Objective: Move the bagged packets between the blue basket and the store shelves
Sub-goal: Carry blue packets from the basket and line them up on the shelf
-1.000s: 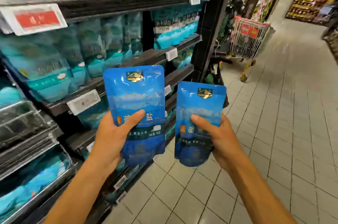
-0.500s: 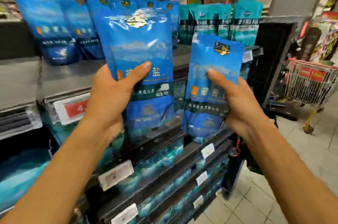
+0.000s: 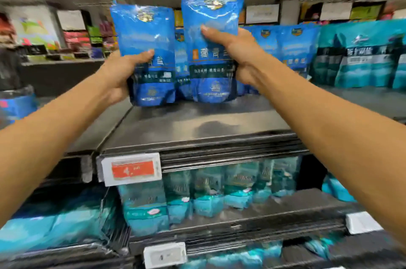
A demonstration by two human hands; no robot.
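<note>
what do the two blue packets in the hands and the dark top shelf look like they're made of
The two blue printed packets, one in the left hand at and one in the right hand at, look like glossy flexible plastic film: crinkled highlights run across them. The dark top shelf looks like painted or coated metal with a dull sheen, reflecting a soft shadow; blur leaves this open.
</note>
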